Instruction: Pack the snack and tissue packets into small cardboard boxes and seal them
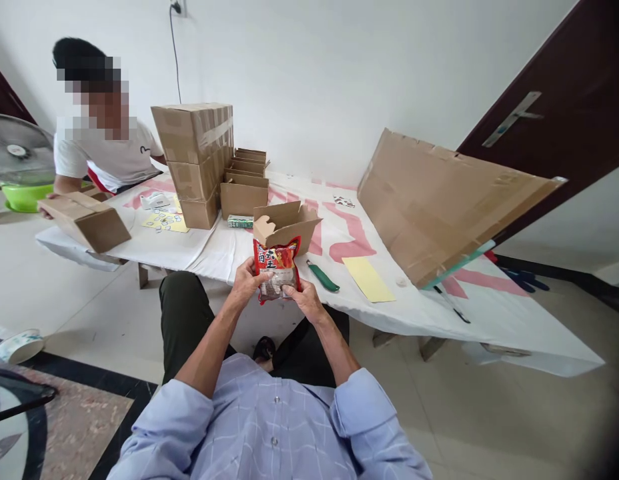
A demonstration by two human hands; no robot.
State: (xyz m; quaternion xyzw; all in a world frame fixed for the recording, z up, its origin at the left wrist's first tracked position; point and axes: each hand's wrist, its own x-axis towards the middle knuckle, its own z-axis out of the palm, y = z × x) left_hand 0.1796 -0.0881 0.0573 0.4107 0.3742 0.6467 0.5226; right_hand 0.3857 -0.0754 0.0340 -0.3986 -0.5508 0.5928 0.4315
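I hold a red food packet (277, 267) upright in front of me with both hands. My left hand (247, 281) grips its left edge, fingers curled round it. My right hand (303, 297) pinches its lower right corner. Just beyond the packet an open small cardboard box (285, 225) sits on the white-covered low table (189, 250), flaps up. A green-handled knife (323, 277) lies on the table right of my hands, beside a yellow sheet (368, 279).
A stack of taped cartons (197, 160) and several open small boxes (244, 183) stand at the back. A big flattened cardboard sheet (439, 200) leans at right. Another person (102, 147) sits at far left handling a box (87, 220). A fan (17, 157) stands left.
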